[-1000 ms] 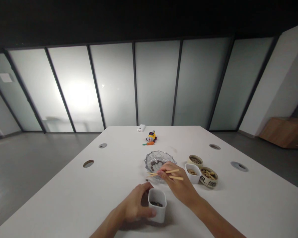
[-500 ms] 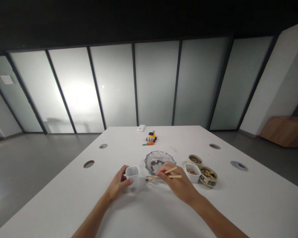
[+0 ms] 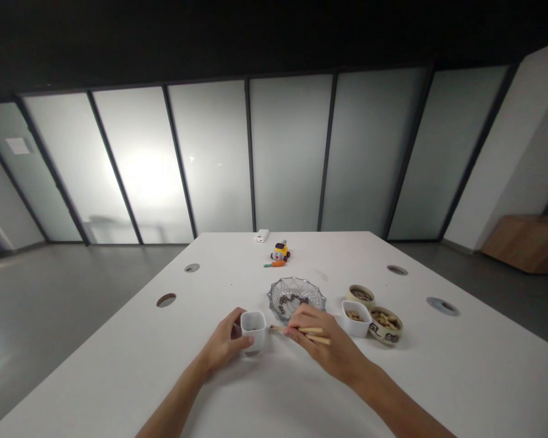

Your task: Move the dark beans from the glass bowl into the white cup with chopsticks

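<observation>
My left hand (image 3: 228, 342) is closed around a small white square cup (image 3: 254, 340) near the middle of the table, its mouth facing up. A small dark spot shows inside the cup. My right hand (image 3: 317, 337) grips a pair of light wooden chopsticks (image 3: 314, 331), tips pointing left, close beside the cup's right rim. A tiny dark piece seems to be at the tips; what it is I cannot make out. Just behind my right hand stands a scalloped clear glass bowl (image 3: 296, 285) with several small dark round pieces (image 3: 288, 299) in it; my fingers hide part of its front.
Right of my right hand, a white square dish (image 3: 357, 327) and two patterned round bowls (image 3: 386, 336) (image 3: 360, 288) hold peanuts and other small pieces. Farther back on the white table (image 3: 237, 389) lie an orange toy carrot (image 3: 275, 264), a yellow toy vehicle (image 3: 281, 250) and a white device (image 3: 262, 235).
The cup in my left hand has shifted slightly right, towards the chopstick tips. The chopsticks have turned a little, their tips now higher and nearer the cup's rim.
</observation>
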The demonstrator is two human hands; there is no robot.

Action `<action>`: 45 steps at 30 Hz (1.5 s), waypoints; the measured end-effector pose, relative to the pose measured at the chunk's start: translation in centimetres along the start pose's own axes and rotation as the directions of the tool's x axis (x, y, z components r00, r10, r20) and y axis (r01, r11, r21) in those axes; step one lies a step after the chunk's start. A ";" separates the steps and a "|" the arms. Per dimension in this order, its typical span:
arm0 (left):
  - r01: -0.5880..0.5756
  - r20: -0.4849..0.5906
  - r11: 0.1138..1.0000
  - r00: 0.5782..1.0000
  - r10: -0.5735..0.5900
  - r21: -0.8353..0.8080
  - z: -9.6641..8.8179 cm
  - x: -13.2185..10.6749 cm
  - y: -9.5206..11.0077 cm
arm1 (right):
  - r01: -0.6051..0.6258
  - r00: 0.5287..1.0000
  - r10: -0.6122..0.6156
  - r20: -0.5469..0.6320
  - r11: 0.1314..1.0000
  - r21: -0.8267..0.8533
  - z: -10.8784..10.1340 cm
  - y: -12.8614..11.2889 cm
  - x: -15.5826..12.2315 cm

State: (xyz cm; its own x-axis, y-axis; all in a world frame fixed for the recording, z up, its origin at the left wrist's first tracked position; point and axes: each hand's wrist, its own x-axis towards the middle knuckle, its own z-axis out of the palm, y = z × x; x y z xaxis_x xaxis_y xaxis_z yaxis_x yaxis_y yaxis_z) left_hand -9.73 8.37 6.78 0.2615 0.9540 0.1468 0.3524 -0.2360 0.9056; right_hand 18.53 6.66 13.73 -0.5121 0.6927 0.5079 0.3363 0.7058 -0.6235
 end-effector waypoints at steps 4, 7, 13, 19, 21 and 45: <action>-0.007 0.007 1.000 1.000 0.006 0.025 0.1 0.0 -0.1 | 0.019 0.992 -0.019 -0.123 1.000 -0.006 -0.9 -0.3 0.1; -0.004 0.018 0.999 1.000 0.003 0.045 0.3 -0.2 -0.1 | 0.014 0.969 -0.014 -0.245 1.000 -0.005 -1.2 -0.8 0.1; -0.028 0.032 0.993 0.999 0.025 0.115 0.9 -0.4 0.3 | 0.108 0.958 -0.103 -0.268 0.994 0.003 -0.7 -0.8 0.3; -0.018 0.055 0.980 0.998 0.007 0.197 0.9 -0.4 0.3 | 0.004 0.943 -0.016 -0.331 0.999 -0.038 -0.8 4.0 0.2; -0.018 0.046 0.973 0.999 0.008 0.231 1.0 -0.5 0.3 | -0.054 0.941 0.038 -0.336 0.998 -0.038 -0.6 5.7 0.0; -0.069 0.129 0.918 0.991 0.020 0.390 8.8 -1.2 3.1 | -0.191 0.813 0.155 -0.562 0.982 -0.005 0.6 5.4 -6.0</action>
State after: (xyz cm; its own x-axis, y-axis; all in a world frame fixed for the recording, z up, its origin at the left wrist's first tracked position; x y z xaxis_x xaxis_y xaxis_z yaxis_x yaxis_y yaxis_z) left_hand -1.03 4.88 5.87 0.3821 0.9173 0.1120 0.6563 -0.3547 0.6659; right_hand 22.96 6.22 6.91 0.0799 0.7556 0.6501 0.4319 0.5616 -0.7058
